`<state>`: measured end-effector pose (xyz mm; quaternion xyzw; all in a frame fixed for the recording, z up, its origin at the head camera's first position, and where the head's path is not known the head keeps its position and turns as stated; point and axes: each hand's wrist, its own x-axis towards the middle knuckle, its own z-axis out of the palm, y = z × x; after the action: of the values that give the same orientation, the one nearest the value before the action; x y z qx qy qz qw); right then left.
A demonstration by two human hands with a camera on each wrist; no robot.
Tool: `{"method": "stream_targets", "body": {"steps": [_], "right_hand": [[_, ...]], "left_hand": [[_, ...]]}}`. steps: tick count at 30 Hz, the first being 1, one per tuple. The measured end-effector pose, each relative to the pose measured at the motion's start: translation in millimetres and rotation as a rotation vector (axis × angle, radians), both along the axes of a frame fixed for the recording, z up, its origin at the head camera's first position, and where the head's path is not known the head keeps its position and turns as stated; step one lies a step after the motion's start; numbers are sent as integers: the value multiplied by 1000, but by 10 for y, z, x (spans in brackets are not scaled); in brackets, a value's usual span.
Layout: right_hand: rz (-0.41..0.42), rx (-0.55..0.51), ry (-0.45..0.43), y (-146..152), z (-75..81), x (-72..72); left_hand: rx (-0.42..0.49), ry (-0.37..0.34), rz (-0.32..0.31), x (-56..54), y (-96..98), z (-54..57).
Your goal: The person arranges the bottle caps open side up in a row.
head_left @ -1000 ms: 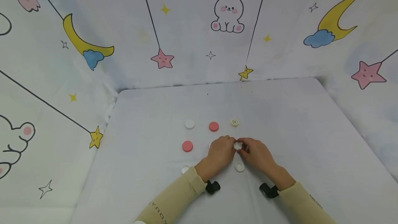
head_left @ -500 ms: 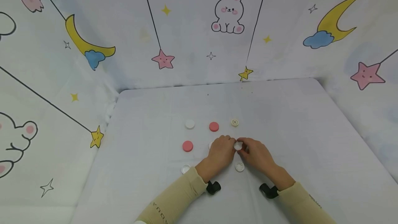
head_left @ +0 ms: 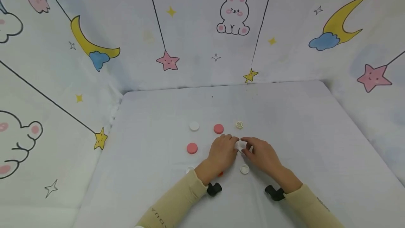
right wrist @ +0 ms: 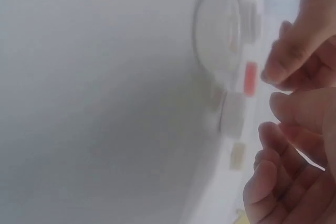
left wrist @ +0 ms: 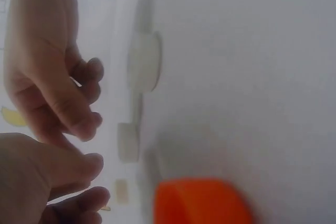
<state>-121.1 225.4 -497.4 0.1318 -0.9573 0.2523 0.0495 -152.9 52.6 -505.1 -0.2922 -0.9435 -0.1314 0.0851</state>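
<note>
White backdrop (head_left: 196, 27), printed bunny (head_left: 233, 15), yellow moons (head_left: 335, 19), pink stars (head_left: 374, 77).

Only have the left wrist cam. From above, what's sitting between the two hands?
Observer: In the head view, a white disc shows in the gap between the left hand and the right hand.
Operator: Back row, next one left of the beige disc?
Observer: A red disc, flat on the table.
Operator: And front-left of the layout?
Observer: Another white disc, partly hidden in the head view by the left sleeve.
</note>
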Motion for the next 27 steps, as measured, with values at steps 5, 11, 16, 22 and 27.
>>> {"method": "stream_targets", "body": {"steps": [5,11,16,22,27], "right_hand": [[44,-10,11,-98,13,-69],[86,-12,9,-229,26,-149],[105,5,-1,-325,0,-191],[127,6,-37,-450,41,-185],[138,26,-71,-543,19,-193]], "left_hand": [[4,-59,37,-57,-145,121],[-9,-100,67,-58,-315,188],[-51,-133,91,-29,-409,168],[-32,-136,70,-21,-529,80],[-19,-151,80,-29,-617,26]]}}
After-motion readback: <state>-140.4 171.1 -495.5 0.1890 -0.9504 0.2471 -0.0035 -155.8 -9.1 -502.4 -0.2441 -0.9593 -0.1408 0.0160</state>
